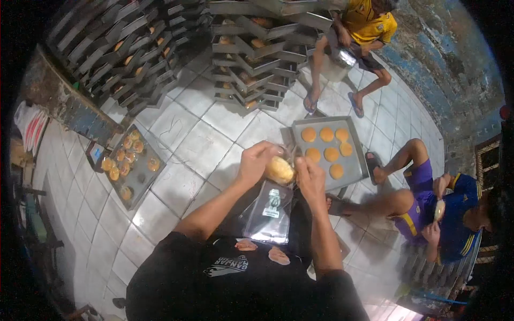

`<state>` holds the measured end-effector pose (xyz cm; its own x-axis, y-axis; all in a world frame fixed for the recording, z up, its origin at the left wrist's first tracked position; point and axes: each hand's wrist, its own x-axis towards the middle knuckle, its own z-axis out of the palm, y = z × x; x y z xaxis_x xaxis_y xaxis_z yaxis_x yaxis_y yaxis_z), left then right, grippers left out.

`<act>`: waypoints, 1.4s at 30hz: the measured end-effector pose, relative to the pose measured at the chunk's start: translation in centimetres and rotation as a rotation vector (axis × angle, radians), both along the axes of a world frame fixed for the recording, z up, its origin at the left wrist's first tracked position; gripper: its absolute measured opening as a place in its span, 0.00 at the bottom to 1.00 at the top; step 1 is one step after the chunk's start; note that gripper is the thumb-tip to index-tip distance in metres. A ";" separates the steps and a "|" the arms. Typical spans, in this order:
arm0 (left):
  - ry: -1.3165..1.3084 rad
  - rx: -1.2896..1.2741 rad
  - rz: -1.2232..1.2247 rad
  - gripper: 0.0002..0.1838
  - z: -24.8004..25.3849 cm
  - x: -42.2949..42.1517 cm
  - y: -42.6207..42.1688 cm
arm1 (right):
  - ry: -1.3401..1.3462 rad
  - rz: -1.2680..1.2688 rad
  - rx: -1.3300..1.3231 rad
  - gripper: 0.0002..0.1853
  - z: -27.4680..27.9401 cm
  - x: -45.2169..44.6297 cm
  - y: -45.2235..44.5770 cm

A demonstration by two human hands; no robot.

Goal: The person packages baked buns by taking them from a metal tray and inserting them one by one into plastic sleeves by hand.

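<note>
A golden bread bun (pixel 279 171) in a clear plastic bag is held up in front of my body. My left hand (pixel 254 163) has its fingers closed on the bag's left side, close against the bun. On the other side, my right hand (pixel 311 178) pinches the bag's upper right edge. The bag's thin film is hard to make out between the hands. Below them, a stack of clear printed plastic bags (pixel 270 213) lies on my lap.
A metal tray (pixel 354 168) with several round buns stands ahead right. Another tray (pixel 140 181) at left holds wrapped buns. Loaded tray racks (pixel 251 67) rise at the back. A person in yellow (pixel 369 24) and another in blue (pixel 455 224) sit at right.
</note>
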<state>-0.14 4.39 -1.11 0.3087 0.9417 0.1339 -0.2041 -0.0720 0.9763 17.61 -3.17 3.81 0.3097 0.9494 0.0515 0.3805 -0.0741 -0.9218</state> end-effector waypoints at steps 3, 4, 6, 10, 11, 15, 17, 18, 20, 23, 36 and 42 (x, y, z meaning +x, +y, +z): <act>0.011 0.054 0.062 0.09 1.3 0.4 0.8 | -0.302 0.026 0.282 0.12 2.8 -1.4 -0.1; 0.068 0.043 0.085 0.10 1.6 0.2 0.6 | -0.297 0.025 0.277 0.12 2.7 -1.2 0.6; 0.030 -0.067 0.141 0.11 1.7 0.4 1.1 | -0.227 -0.088 0.236 0.15 1.9 0.0 2.1; 0.317 0.387 0.354 0.11 2.2 -2.0 0.2 | 0.489 -0.057 -0.152 0.14 0.8 2.4 1.0; 0.310 0.312 0.312 0.07 0.2 -3.1 -0.6 | 0.650 -0.019 -0.206 0.12 -0.9 2.2 -0.4; 0.155 -0.371 0.071 0.09 -5.0 -5.0 -3.3 | 0.660 -0.011 -0.403 0.11 -8.3 -0.4 -5.3; 0.087 -0.349 0.043 0.10 -4.3 -4.8 -2.6 | 0.601 -0.083 -0.332 0.07 -9.0 -1.8 -6.0; 0.014 -0.326 -0.001 0.10 -3.8 -4.5 -2.6 | 0.620 -0.104 -0.355 0.07 -8.2 -2.8 -6.5; -0.017 -0.250 -0.081 0.08 -1.6 -3.1 -2.0 | 0.902 -0.245 -0.082 0.13 -4.3 -3.7 -5.4; 0.074 0.002 -0.251 0.10 -2.1 -1.4 -1.8 | 0.647 -0.190 -0.077 0.23 -5.6 0.6 -5.9; 0.828 0.948 -0.274 0.27 -3.4 -5.3 -8.0 | -0.335 0.063 0.009 0.22 -6.4 5.3 -12.2; 0.811 0.523 -0.323 0.23 -1.0 -4.2 -9.5 | -0.501 0.343 0.027 0.14 1.8 3.8 -12.2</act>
<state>-4.31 -5.15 -2.15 0.7190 0.6803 0.1422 0.4203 -0.5886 0.6906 21.43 -15.37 5.62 -0.0819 0.9872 0.1370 0.7668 0.1502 -0.6241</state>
